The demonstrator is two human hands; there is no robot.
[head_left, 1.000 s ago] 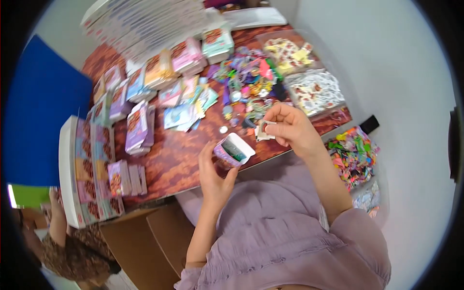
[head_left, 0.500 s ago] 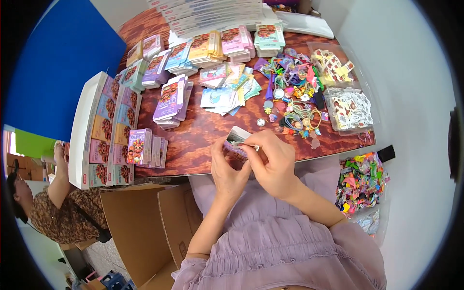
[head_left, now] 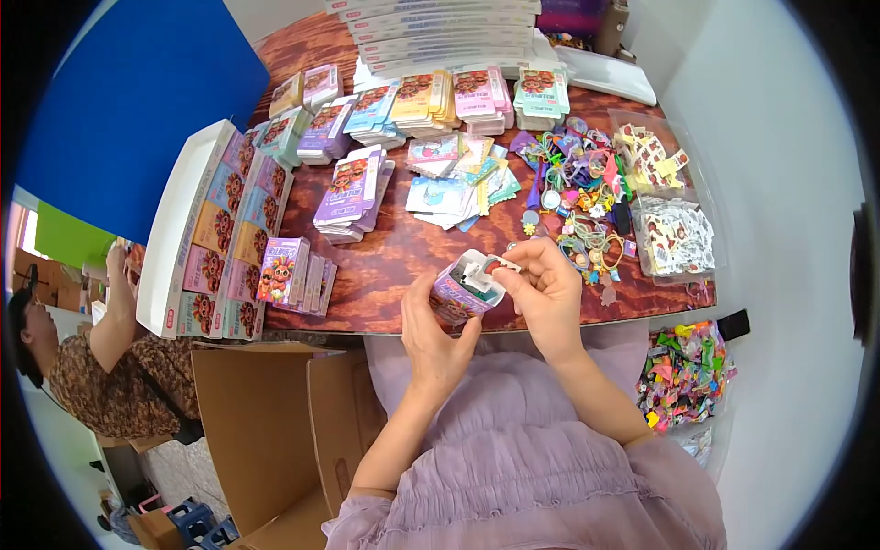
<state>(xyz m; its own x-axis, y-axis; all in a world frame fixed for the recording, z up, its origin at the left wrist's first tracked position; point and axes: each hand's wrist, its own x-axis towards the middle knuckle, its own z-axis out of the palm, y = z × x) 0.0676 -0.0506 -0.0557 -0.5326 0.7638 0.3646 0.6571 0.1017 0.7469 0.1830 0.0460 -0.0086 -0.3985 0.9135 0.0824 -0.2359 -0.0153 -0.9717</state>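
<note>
My left hand (head_left: 431,335) is wrapped round a small purple cardboard box (head_left: 451,301), tilted with its top open toward the right. Something dark and a white piece show inside the opening. At the box's mouth my right hand (head_left: 550,298) pinches a small whitish piece (head_left: 507,264) between thumb and fingertips; its exact kind is too small to make out. Beyond the hands lies a pile of pastel cards (head_left: 449,194). Small trinkets (head_left: 582,188), with cords, charms and coloured bits, spread to the right of them.
Stacks of flat boxes (head_left: 348,188) stand at the back and left. Filled display trays (head_left: 188,238) and several finished boxes (head_left: 286,270) are at left. Clear bins (head_left: 676,234) of sticker-like pieces sit right. Below are an open carton (head_left: 261,431) and trinket bin (head_left: 683,376). A person works far left.
The box's opening now shows more plainly. My right hand has moved a little to the right of it, with the whitish piece in its fingertips. The whole view has shifted slightly.
</note>
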